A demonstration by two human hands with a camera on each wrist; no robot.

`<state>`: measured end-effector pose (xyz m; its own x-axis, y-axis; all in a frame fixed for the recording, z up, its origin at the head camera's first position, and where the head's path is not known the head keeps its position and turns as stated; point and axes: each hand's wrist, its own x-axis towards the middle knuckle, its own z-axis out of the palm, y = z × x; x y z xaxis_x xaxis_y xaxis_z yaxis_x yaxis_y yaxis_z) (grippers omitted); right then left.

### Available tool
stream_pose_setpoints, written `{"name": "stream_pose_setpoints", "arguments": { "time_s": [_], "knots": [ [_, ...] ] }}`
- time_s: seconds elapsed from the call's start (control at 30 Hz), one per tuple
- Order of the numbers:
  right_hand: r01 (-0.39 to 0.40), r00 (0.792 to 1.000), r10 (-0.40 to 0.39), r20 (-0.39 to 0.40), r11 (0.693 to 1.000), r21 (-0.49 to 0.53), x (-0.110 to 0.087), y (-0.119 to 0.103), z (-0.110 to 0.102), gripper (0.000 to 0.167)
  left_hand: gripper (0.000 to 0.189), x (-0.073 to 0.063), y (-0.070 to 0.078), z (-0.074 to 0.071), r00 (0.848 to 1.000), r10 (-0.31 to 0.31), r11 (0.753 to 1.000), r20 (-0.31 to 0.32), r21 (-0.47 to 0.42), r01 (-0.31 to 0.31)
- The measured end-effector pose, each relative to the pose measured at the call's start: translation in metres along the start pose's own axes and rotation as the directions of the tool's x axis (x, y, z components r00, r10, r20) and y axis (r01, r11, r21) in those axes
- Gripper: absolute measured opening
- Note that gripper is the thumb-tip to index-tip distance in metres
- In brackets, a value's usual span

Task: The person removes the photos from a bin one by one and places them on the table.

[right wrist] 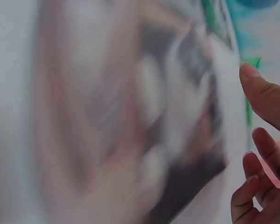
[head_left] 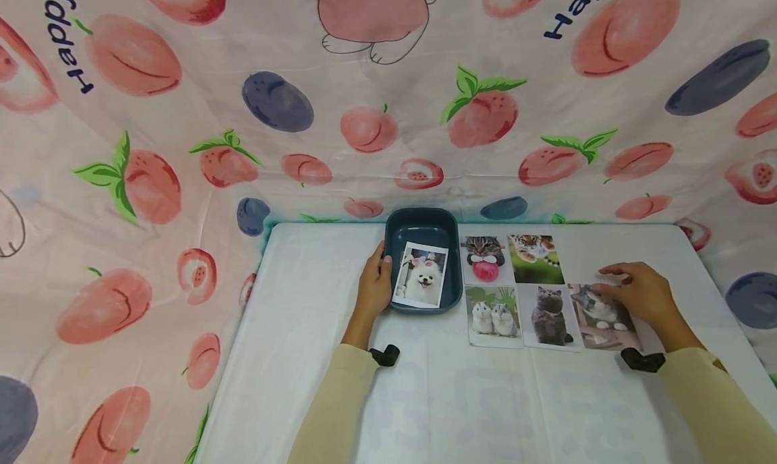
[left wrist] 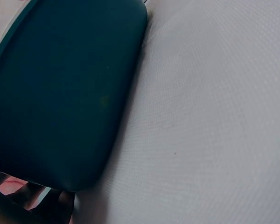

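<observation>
My left hand (head_left: 373, 282) holds the left side of a dark teal tray (head_left: 452, 262). In the left wrist view the tray's outer wall (left wrist: 70, 93) fills the left half. Inside the tray leans a photo card of a white fluffy dog (head_left: 423, 275). Over the upper right part of a cat photo card (head_left: 603, 322) hovers my right hand (head_left: 643, 292), thumb and fingers apart. The right wrist view shows that card (right wrist: 177, 116) blurred and close, with the fingers (right wrist: 266, 95) at the right; nothing is seen between them.
Several more cards lie left of the right hand: a cat with a pink ball (head_left: 484, 268), a tiger (head_left: 534, 268), two white rodents (head_left: 494, 322) and a grey cat (head_left: 549, 319). A fruit-print cloth (head_left: 425, 147) stands behind the white table (head_left: 291, 302).
</observation>
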<state>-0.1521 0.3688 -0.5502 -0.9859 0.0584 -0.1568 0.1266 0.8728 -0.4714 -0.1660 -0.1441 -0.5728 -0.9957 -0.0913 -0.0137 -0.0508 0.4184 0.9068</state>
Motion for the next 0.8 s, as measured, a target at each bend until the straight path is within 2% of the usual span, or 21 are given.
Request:
{"name": "stream_pose_setpoints", "arguments": {
  "time_s": [0.13,0.27,0.37,0.43,0.5,0.63,0.7,0.8],
  "knots": [
    [0.055,0.998,-0.055,0.017,0.998,0.034,0.008,-0.037,-0.006,0.059,0.053,0.0,0.0,0.0,1.0,0.003,1.0,-0.001,0.008,-0.003],
    [0.186,0.983,-0.186,-0.003,0.98,0.069,0.02,-0.082,-0.007,0.051,0.052,0.001,0.0,0.0,1.0,0.005,1.0,-0.002,0.01,-0.005],
    [0.28,0.96,-0.281,-0.007,0.956,0.092,0.032,-0.118,-0.004,0.043,0.052,0.001,0.0,0.0,1.0,0.01,1.0,-0.002,0.004,-0.01],
    [0.326,0.944,-0.33,0.021,0.939,0.108,0.04,-0.144,-0.001,0.042,0.053,0.001,0.0,0.0,1.0,0.007,1.0,0.0,0.005,-0.007],
    [0.353,0.93,-0.362,0.06,0.928,0.116,0.048,-0.17,0.005,0.043,0.053,0.001,-0.001,0.0,1.0,0.005,1.0,0.003,0.004,-0.005],
    [0.415,0.891,-0.432,0.141,0.9,0.134,0.062,-0.218,0.019,0.045,0.053,0.001,-0.002,0.0,1.0,0.003,1.0,0.007,0.008,-0.003],
    [0.455,0.866,-0.474,0.16,0.879,0.14,0.07,-0.238,0.028,0.045,0.054,0.001,-0.002,0.0,1.0,0.008,1.0,0.004,0.003,-0.008],
    [0.49,0.842,-0.51,0.174,0.859,0.146,0.08,-0.263,0.041,0.046,0.053,0.001,-0.003,0.0,1.0,0.009,1.0,0.003,0.003,-0.009]
  ]
}}
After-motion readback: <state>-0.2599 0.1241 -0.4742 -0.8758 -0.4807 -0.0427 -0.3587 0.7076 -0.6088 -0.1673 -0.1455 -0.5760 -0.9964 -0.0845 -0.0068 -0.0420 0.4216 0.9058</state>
